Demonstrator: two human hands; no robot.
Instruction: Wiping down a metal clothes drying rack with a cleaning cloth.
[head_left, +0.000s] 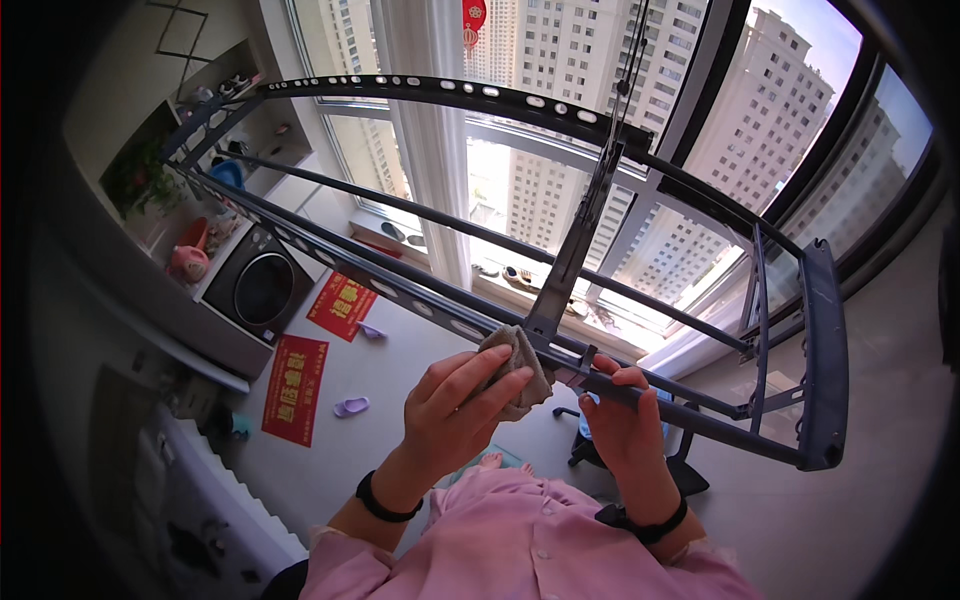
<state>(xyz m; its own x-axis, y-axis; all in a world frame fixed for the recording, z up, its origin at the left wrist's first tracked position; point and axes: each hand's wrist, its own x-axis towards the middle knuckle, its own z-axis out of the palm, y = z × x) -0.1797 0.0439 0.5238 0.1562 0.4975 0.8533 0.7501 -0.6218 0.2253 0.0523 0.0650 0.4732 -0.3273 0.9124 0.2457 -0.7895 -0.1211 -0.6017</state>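
A folded grey-brown cloth (523, 382) is in my left hand (457, 401), pressed against the front rail of a dark metal ceiling-hung clothes drying rack (427, 289). That spot lies close to where the slanted centre arm (574, 262) meets the rail. To the right, my right hand (628, 427) is at the rack's front bar (720, 437), its fingers curled around it from below. Part of those fingers is hidden by the bar. The cloth covers the piece of rail behind it.
The rack's end plate (823, 360) juts out at the right. Below are a black-framed chair (682, 461), red mats (295, 390), a purple slipper (352, 406) and a teal step surface (506, 455) by my bare feet. A washing machine (259, 285) stands left; windows (570, 187) are beyond.
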